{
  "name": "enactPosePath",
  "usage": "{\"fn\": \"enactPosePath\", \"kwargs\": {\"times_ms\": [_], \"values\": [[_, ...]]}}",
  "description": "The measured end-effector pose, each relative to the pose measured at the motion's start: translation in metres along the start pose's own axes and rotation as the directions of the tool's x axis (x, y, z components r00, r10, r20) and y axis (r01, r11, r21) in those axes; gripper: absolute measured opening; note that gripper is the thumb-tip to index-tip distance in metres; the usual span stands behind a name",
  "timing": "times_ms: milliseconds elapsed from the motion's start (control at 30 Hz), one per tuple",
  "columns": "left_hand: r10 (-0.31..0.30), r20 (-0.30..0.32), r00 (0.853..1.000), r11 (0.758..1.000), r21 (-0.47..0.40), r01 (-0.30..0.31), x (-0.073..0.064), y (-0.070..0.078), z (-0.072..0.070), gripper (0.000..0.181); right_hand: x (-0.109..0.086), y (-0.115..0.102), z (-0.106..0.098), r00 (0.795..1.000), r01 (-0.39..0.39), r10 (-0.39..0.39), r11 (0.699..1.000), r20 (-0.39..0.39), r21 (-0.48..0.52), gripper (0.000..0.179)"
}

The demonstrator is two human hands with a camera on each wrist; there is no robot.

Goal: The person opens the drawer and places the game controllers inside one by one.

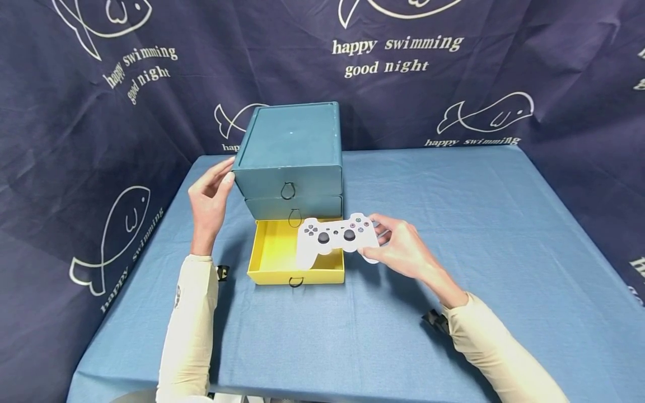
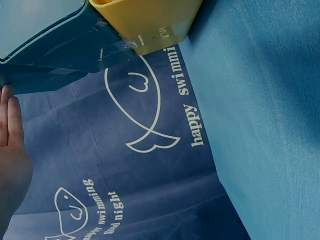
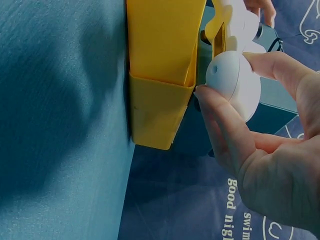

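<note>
A white game controller [image 1: 336, 234] with two dark thumbsticks hangs over the pulled-out yellow drawer [image 1: 274, 277]. My right hand [image 1: 403, 246] grips it by its right handle, between thumb and fingers; the right wrist view shows the rounded end of the white controller [image 3: 235, 82] in that pinch. My left hand [image 1: 210, 190] touches the left side of the teal drawer cabinet [image 1: 289, 140] near its top front corner. In the left wrist view the fingers [image 2: 14, 122] lie fairly straight against the cabinet's side.
Two teal drawers above the yellow one are closed, each with a black ring pull [image 1: 288, 191]. A blue cloth [image 1: 453, 224] covers the table. Dark blue curtains [image 1: 393, 112] printed with white fish and lettering stand behind and at the sides.
</note>
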State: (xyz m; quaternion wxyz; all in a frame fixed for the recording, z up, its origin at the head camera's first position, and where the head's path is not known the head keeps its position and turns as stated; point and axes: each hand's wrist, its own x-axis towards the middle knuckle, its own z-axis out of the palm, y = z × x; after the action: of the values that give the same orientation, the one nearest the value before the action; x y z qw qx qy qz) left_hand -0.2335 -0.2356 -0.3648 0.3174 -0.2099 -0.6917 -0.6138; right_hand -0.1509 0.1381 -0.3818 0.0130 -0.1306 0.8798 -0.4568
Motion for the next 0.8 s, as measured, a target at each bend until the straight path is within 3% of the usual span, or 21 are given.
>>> {"fn": "enactPosePath", "kwargs": {"times_ms": [800], "values": [[0.019, 0.007, 1.0, 1.0, 0.023, -0.019, 0.0, -0.001, -0.001, 0.033, 0.008, -0.01, 0.011, 0.999, -0.011, 0.009, 0.998, 0.031, 0.06, 0.06]]}}
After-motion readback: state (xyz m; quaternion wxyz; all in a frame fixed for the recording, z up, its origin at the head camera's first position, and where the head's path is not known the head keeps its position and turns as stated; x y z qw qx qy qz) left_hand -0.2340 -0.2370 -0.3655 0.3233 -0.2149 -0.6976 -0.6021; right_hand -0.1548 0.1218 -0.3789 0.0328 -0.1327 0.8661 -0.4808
